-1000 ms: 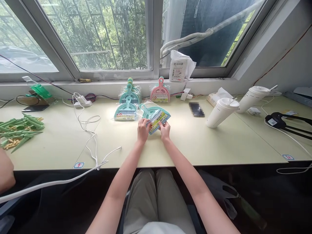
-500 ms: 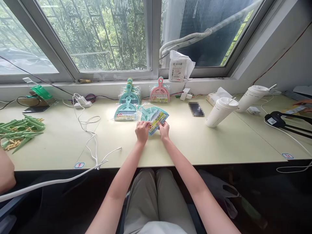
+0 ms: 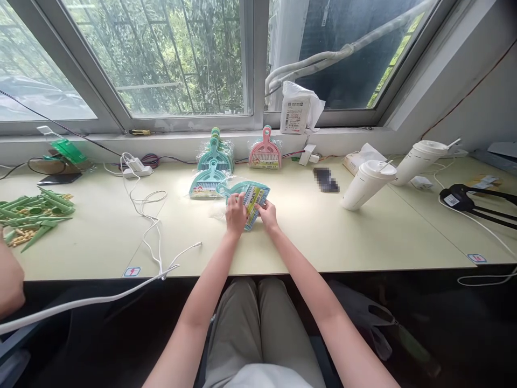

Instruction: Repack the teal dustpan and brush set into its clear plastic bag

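Between my hands is a teal mini dustpan and brush set [image 3: 255, 200] in clear plastic wrap, its yellow and blue label facing me. It is tilted, with the handle pointing to the upper left. My left hand [image 3: 236, 213] is closed on its left side, fingers over the front. My right hand [image 3: 268, 214] pinches the right edge, thumb on the label. Just beyond stands a wrapped teal dustpan set [image 3: 210, 180], with several more teal and green sets [image 3: 215, 153] behind it. A pink dustpan set [image 3: 265, 151] leans near the window ledge.
Two white cups [image 3: 368, 186] with straws stand right, beside a tissue pack [image 3: 363, 156] and a blurred dark phone [image 3: 325, 179]. White cables [image 3: 155, 221] lie at left near green pieces [image 3: 36, 210]. Another person's arm [image 3: 10, 277] shows at the left edge.
The dustpan set in my hands has turned, its handle swinging further left and its label edge dropping lower. At the right edge, another person's hand has left the view.
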### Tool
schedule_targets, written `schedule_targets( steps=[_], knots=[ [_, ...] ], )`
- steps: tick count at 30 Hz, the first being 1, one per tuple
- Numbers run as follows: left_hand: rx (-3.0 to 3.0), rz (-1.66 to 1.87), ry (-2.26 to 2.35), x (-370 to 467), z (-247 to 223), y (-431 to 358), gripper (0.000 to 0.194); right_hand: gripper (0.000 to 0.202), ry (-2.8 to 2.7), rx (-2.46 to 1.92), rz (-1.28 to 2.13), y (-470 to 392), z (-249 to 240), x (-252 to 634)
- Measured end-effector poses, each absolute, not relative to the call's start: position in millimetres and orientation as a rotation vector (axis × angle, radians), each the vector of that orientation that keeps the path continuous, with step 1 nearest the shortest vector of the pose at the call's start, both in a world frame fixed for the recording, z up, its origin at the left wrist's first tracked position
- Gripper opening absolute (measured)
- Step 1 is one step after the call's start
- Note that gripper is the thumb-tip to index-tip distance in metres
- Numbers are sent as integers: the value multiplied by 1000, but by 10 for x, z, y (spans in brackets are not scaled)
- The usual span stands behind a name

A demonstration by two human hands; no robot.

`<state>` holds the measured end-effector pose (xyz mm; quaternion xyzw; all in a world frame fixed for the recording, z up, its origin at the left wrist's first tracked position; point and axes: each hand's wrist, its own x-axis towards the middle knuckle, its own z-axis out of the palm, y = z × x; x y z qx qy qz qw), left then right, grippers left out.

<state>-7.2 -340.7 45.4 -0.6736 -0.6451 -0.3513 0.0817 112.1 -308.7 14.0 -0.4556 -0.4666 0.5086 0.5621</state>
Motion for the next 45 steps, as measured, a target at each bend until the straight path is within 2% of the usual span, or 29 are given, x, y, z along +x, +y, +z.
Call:
schedule_targets(
  steps=[6,11,22,39,42,45],
  knots=[
    [-2139,-864,-1778,-80,430,-3418,50,34,-1100,-1056,1233,-3085,144,1123],
    [-2085,-724,-1818,-61,445,-3405,49,32,-1122,-1036,1232,-3111,162,1111],
    [-2041,-711,-1849,-34,444,-3403,50,36,-1191,-1018,1199,-3114,147,1087],
    [-2122,-887,-1518,-86,305,-3381,51,47,-1135,-1016,1194,-3162,246,1038],
    [-2261,-1015,-1461,-76,286,-3372,52,47,-1081,-1003,1191,-3194,290,1049],
    [-2351,-1308,-1490,-74,309,-3376,49,46,-970,-981,1172,-3199,307,1090]
  ],
)
